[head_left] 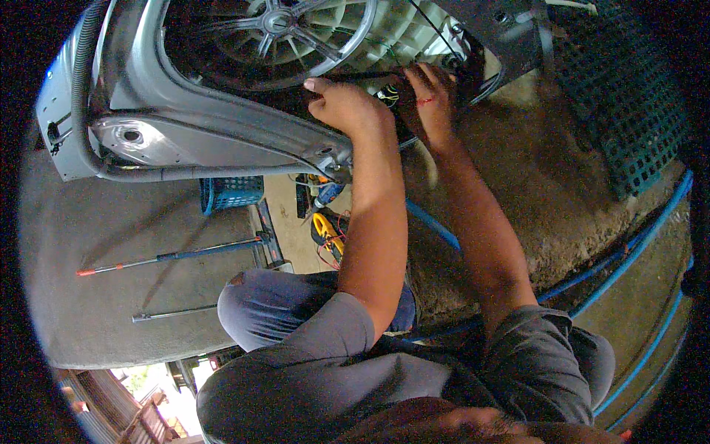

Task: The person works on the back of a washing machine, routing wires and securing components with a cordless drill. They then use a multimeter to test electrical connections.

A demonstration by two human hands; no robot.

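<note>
The grey metal casing of a washing machine [222, 144] fills the top of the view, its panel opening exposing a spoked pulley wheel [278, 24] and a pale ribbed tub [403, 37]. My left hand [347, 107] is at the lower rim of the wheel, fingers curled and thumb against the rim; whatever lies in its grip is hidden. Just to its right, my right hand [429, 96] reaches into the opening with bent fingers, their tips out of sight. Thin coloured wires [387, 95] show between the two hands.
A grey corrugated hose [87, 81] runs along the casing's left edge. Below lie a blue basket [231, 194], a cordless drill [325, 194], a yellow clamp meter [325, 231] and a long-handled squeegee [177, 254]. Blue hoses [629, 255] and a green plastic grate [636, 111] are at right.
</note>
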